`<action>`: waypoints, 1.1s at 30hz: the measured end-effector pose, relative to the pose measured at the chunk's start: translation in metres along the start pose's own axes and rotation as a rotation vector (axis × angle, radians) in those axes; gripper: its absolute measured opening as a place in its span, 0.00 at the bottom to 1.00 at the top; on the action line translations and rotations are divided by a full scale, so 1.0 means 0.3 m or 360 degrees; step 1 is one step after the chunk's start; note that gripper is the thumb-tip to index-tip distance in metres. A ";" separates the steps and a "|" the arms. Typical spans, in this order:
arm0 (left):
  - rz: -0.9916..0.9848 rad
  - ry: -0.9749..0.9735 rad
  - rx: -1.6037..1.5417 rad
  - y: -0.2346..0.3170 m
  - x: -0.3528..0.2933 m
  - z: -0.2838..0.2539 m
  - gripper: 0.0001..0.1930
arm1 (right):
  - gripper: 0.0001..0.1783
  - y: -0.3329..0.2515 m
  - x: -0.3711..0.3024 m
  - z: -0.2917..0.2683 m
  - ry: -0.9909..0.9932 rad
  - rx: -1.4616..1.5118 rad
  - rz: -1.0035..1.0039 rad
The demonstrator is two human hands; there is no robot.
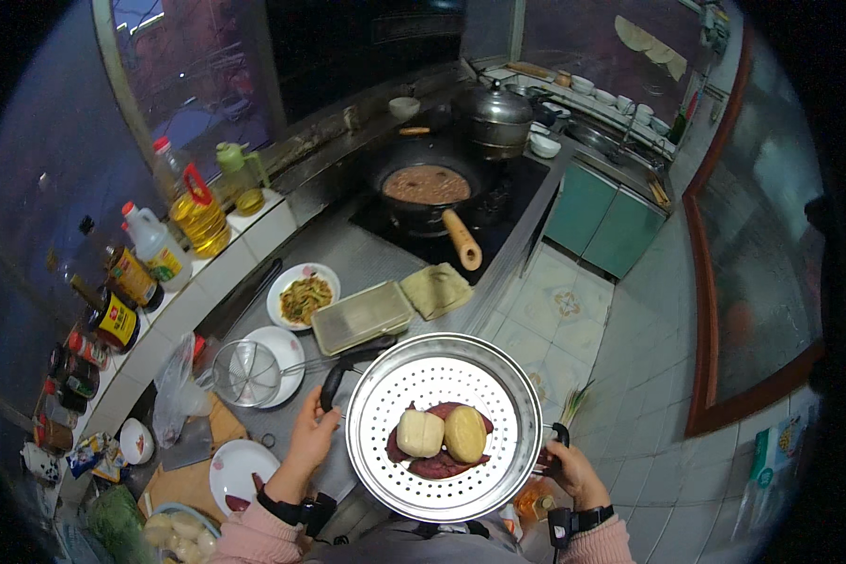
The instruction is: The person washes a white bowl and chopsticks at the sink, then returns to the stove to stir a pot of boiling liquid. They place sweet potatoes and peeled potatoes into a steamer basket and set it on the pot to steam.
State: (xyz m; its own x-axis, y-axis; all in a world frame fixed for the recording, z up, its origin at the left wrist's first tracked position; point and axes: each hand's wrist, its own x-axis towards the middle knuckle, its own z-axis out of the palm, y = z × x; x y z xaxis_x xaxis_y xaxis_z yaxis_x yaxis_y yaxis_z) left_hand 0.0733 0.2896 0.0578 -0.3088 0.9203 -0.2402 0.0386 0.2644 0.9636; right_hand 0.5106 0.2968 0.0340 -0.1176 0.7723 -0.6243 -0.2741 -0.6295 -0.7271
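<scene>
A round metal steamer basket with a perforated floor is held level in front of me. My left hand is closed at its left black handle. On the other side, my right hand grips the right black handle. Inside lie a pale, squarish bun and a rounder yellowish bun, side by side. Both rest on flat dark-red pieces whose kind I cannot make out.
Beyond the basket sit a lidded rectangular container, a folded cloth and a plate of cooked food. A wire strainer lies over a plate. Brown liquid fills a wok on the hob, its wooden handle pointing toward me. Bottles line the left ledge.
</scene>
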 end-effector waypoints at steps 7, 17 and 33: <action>0.0020 -0.0145 -0.0055 0.085 0.145 0.473 0.30 | 0.11 -0.157 -0.017 -0.314 0.0068 0.0112 -0.0057; 0.0072 -0.0331 0.0026 0.234 0.456 1.079 0.32 | 0.09 -0.396 0.034 -0.635 0.0201 0.0399 0.0025; 0.0438 -0.0649 0.0163 0.724 1.193 1.780 0.36 | 0.05 -0.950 0.500 -0.795 0.0546 0.0866 -0.0400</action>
State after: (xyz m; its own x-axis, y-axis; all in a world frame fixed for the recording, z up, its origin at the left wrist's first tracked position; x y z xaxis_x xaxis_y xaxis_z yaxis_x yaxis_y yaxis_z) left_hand 0.4785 0.8305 0.1184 0.1218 0.9923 -0.0245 0.1661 0.0039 0.9861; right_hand 0.7989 0.5717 0.0795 0.2963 0.7620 -0.5758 -0.7039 -0.2333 -0.6709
